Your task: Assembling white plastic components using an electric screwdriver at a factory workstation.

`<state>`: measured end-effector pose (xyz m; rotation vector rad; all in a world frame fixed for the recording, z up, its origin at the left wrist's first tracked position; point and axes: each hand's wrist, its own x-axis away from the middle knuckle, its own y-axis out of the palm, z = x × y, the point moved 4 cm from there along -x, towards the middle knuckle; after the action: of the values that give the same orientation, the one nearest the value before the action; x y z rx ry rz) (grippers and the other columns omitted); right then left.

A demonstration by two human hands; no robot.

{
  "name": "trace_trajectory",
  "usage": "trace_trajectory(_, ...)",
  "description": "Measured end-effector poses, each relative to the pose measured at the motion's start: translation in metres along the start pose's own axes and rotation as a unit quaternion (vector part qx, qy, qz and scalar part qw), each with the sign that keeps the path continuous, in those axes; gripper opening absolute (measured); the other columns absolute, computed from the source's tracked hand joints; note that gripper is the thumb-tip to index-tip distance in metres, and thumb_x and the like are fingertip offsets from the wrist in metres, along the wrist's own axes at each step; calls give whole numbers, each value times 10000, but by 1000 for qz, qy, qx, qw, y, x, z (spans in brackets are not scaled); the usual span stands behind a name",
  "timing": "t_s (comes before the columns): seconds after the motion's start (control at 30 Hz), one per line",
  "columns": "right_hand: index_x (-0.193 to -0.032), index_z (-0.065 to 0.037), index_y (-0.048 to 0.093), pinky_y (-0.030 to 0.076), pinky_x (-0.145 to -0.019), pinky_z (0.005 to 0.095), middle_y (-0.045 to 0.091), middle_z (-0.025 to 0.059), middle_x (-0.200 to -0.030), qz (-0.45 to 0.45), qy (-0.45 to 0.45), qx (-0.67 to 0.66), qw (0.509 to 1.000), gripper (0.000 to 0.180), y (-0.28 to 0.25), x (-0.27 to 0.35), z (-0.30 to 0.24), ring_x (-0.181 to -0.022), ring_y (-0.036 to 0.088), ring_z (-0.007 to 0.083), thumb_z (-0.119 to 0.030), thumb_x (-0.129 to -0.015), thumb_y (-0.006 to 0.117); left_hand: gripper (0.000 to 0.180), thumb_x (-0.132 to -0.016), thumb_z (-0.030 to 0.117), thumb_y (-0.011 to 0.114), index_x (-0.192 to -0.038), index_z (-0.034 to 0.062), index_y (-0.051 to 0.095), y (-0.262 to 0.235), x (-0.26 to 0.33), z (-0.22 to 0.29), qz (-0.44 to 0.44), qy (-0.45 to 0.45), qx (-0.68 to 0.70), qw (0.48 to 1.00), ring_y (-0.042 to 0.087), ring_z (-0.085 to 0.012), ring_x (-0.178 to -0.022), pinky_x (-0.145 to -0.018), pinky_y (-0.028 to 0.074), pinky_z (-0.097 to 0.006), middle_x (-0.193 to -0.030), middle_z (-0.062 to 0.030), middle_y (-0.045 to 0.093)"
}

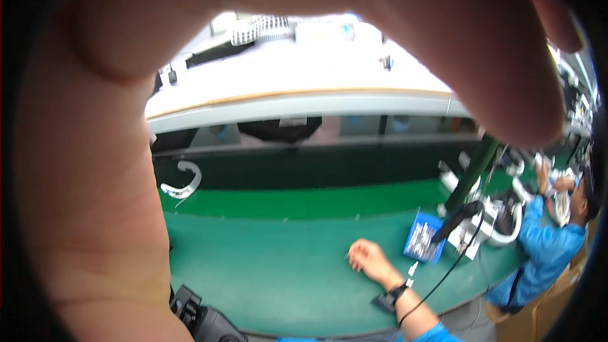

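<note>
My left hand [95, 171] looms very close, filling the left side and arching over the top. Its curved fingers are apart, the nearest one hanging down at the upper right; no held thing shows. Lower down, my right hand [370, 259] is held above the green work surface [272, 266], wearing a black wristband [397, 291]. Its fingers are curled together, and whatever they hold is too small to name. Beside it stands a blue bin [423, 239] of small pale parts, with a few white pieces [413, 270] lying just in front.
A dark green post [474, 171] and white curved headsets [505, 234] stand right of the bin. Black cables cross there. A black device [212, 323] sits at the lower left. Another white band [187, 180] lies far left. A person in blue [551, 240] works at the right.
</note>
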<state>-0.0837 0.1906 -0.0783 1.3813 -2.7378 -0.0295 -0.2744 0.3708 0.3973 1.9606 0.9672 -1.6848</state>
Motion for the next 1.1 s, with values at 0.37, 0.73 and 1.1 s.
trace_trajectory(0.37,-1056,-56,634,507,-612,250,676,29,-847,-25,-66,105,992,79,-176,2,-48,-713,626,98,-124,-1066,595,889,-925,283,694,-1653,104,217,27,-94,80,204,210,-145,945,564,-421,-1341,-1048,513,-506,-1486,-330,504)
trace_trajectory(0.73,-1075,-58,629,491,-578,273,666,40,-804,13,-40,36,998,117,-196,19,26,-655,601,112,-172,-1082,604,858,-927,273,676,-1647,102,243,90,-51,56,245,164,-169,940,561,-420,-1347,-1059,504,-503,-1492,-326,504)
trace_trajectory(1.1,-1066,-29,641,516,-651,234,677,26,-859,2,16,17,1000,144,-203,26,39,-744,633,88,-173,-1072,633,827,-929,264,658,-1640,100,268,146,-6,15,193,62,-107,973,559,-419,-1353,-1071,496,-500,-1497,-323,504)
